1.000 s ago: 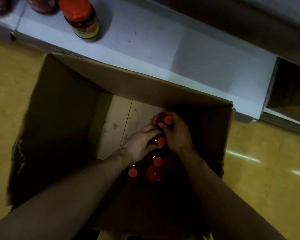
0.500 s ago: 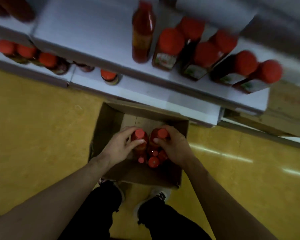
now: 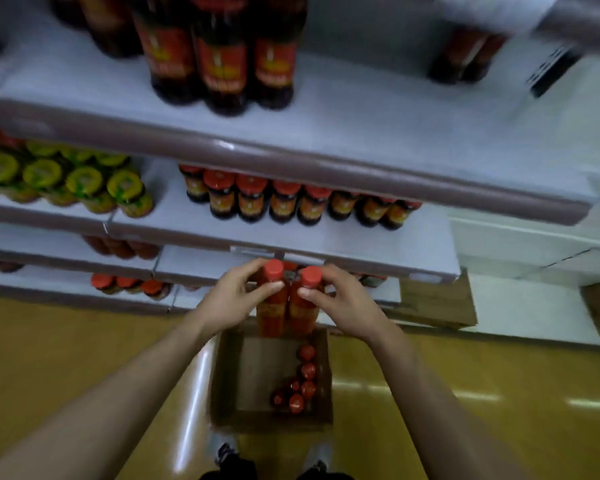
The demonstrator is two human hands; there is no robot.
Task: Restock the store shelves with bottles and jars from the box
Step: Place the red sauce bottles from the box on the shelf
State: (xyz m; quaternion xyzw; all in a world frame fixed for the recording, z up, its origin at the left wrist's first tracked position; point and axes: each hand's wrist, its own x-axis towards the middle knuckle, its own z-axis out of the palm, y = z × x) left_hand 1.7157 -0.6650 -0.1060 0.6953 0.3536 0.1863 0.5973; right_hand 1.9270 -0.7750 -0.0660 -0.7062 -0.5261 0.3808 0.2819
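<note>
Two red sauce bottles with red caps hang side by side above the open cardboard box [image 3: 224, 375] on the floor. My left hand [image 3: 234, 296] grips the neck of the left bottle [image 3: 271, 306]; my right hand [image 3: 343, 299] grips the neck of the right bottle [image 3: 303, 308]. Several more red-capped bottles [image 3: 300, 386] stand along the box's right side. Both held bottles are upright, in front of the lower shelf edges.
White store shelves [image 3: 326, 237] rise ahead: a row of red-lidded dark jars [image 3: 284, 202], green-lidded jars [image 3: 84, 181] at left, tall dark bottles [image 3: 222, 53] on top. Another cardboard box [image 3: 433, 303] stands at the right. My shoes [image 3: 225, 452] are at the box's near side. Yellow floor lies around.
Both hands have lifted a bottle each out of the box, up to shelf height. The view has risen from inside the box to the shelves.
</note>
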